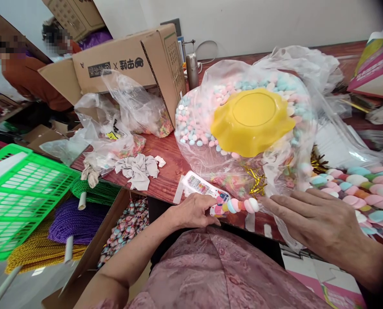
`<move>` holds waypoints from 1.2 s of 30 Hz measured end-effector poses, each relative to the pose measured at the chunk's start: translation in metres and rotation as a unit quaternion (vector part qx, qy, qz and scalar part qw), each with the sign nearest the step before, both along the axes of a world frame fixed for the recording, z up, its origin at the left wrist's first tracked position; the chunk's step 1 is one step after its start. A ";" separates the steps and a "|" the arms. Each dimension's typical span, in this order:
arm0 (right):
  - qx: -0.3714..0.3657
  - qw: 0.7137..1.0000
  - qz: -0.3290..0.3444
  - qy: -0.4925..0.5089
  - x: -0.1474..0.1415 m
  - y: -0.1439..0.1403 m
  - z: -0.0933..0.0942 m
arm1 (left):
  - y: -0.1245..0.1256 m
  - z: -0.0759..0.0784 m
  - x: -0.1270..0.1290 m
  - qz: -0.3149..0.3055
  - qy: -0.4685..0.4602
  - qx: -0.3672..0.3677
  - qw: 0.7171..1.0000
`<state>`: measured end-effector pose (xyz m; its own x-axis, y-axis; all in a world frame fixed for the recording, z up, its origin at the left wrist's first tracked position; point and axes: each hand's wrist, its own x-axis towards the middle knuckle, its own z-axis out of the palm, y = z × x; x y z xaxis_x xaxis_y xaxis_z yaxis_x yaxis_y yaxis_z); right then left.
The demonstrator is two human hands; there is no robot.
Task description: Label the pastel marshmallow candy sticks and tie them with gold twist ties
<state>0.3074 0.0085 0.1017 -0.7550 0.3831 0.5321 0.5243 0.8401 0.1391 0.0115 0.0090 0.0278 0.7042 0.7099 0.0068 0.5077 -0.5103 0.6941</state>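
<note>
My left hand (pixel 196 210) is closed round a printed white packet (pixel 197 183) at the table's front edge. A short string of pastel marshmallows (pixel 242 205) sticks out to the right of that hand, apparently coming from the packet. My right hand (pixel 316 223) is stretched out flat, palm down, its fingertips just right of the last marshmallow. Whether they touch it, I cannot tell. Beyond the fingertips lie gold twist ties (pixel 256 180) on a clear plastic bag. Several finished-looking marshmallow twists (pixel 365 193) lie beside my right wrist.
A yellow wavy-edged dish (pixel 252 120) lies upside down on a big bag of loose marshmallows (pixel 194 118). A cardboard box (pixel 127 64) and crumpled cloth (pixel 138 167) are to the left. Below stand a green basket (pixel 27 193) and bundles of coloured cord (pixel 78 221). Two people work behind.
</note>
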 end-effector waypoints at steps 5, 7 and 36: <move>-0.033 0.999 0.009 -0.008 0.004 0.003 0.003 | 0.002 0.003 -0.001 -0.006 -0.026 -0.040 0.999; -0.022 1.000 0.016 -0.008 0.003 0.002 0.002 | 0.001 0.004 0.001 0.011 -0.039 -0.060 0.997; -0.014 0.999 0.033 -0.039 0.004 -0.011 -0.002 | -0.002 0.002 0.015 0.161 -0.160 -0.230 0.946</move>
